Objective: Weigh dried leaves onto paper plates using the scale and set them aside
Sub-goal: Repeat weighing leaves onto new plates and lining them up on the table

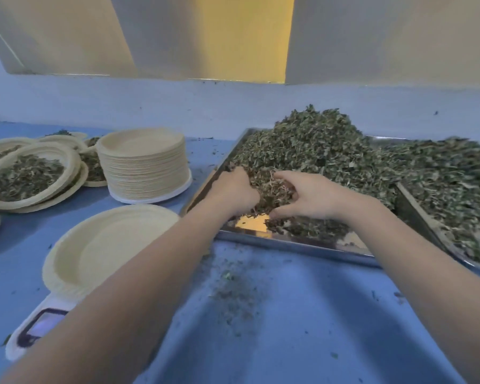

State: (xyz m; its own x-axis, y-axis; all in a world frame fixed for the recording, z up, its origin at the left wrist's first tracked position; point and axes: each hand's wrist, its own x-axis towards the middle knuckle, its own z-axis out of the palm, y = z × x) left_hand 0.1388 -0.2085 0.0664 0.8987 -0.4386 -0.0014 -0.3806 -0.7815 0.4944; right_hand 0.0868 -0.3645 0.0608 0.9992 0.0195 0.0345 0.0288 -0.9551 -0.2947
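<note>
Green-brown dried leaves (316, 151) heap in a metal tray (288, 241) at centre right of the frame, and both hands dig into the heap's near edge. The left hand (234, 191) and right hand (306, 199) face each other with fingers curled, cupping a clump of leaves between them. At lower left, an empty paper plate (106, 248) sits on the scale (36, 328).

Blue table (302, 314) bears metal trays (288, 242), plate stack (146, 164), scale (36, 325), leaf crumbs (233, 295).
</note>
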